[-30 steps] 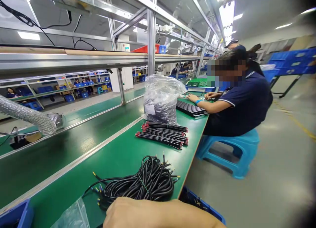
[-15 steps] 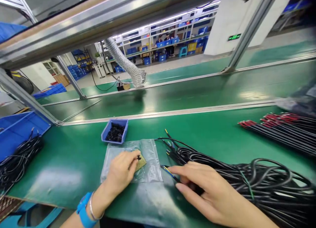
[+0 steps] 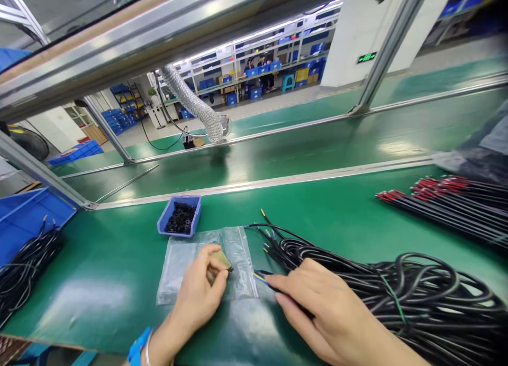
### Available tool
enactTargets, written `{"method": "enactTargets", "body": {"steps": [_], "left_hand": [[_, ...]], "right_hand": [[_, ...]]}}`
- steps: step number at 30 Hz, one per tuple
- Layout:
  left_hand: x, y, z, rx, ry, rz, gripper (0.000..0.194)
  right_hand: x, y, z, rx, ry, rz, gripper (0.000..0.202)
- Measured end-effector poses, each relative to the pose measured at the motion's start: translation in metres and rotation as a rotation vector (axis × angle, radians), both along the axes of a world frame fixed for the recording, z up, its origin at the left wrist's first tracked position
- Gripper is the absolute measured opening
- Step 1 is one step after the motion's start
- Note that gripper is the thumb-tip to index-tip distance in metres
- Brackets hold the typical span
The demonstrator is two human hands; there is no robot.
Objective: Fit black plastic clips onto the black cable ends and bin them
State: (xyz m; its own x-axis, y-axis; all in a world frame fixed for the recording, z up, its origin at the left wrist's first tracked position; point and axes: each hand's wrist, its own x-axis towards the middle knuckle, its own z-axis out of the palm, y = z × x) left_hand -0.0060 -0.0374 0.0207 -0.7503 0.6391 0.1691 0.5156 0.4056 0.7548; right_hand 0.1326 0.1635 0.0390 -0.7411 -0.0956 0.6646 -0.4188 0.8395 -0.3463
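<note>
My left hand (image 3: 204, 281) is closed above a clear plastic bag (image 3: 170, 276), with a small black piece (image 3: 230, 270) at its thumb tip. Just behind its fingers lies a yellowish sponge-like block (image 3: 223, 258), partly hidden. Pinched in my right hand (image 3: 317, 302) is the end of a black cable (image 3: 273, 287), its bare-sheath blue and yellow wires (image 3: 260, 277) pointing left at the bag's right edge. Beside and beyond that hand spreads a coil of black cables (image 3: 357, 273), tied with a green band.
A blue bin (image 3: 180, 216) of small black ring-like parts stands behind the bag. Black cables with red ends (image 3: 432, 202) lie at the right. A blue crate (image 3: 32, 218) and more black cable (image 3: 29, 271) are at the left. A metal frame (image 3: 381, 54) rises behind.
My left hand has turned, and the small black piece has moved off the block toward the cable end. My right hand has shifted slightly left with the cable. The view has shifted a little.
</note>
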Motion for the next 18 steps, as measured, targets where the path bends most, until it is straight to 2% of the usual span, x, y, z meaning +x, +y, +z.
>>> {"method": "enactTargets", "body": {"steps": [3,6,11,18], "left_hand": [[0.028,0.008,-0.003,0.361,-0.500,0.145,0.026],[0.050,0.019,-0.006,0.540,-0.723,0.172,0.033],[0.060,0.029,-0.006,0.660,-0.824,0.175,0.042],[0.063,0.033,-0.009,0.707,-0.770,0.290,0.046]], "right_hand": [[0.001,0.000,0.002,-0.020,-0.016,0.044,0.022],[0.003,0.002,0.002,-0.033,-0.040,0.075,0.023],[0.001,0.002,0.000,-0.019,-0.057,0.064,0.023],[0.003,0.001,0.002,-0.015,-0.078,0.049,0.021]]}}
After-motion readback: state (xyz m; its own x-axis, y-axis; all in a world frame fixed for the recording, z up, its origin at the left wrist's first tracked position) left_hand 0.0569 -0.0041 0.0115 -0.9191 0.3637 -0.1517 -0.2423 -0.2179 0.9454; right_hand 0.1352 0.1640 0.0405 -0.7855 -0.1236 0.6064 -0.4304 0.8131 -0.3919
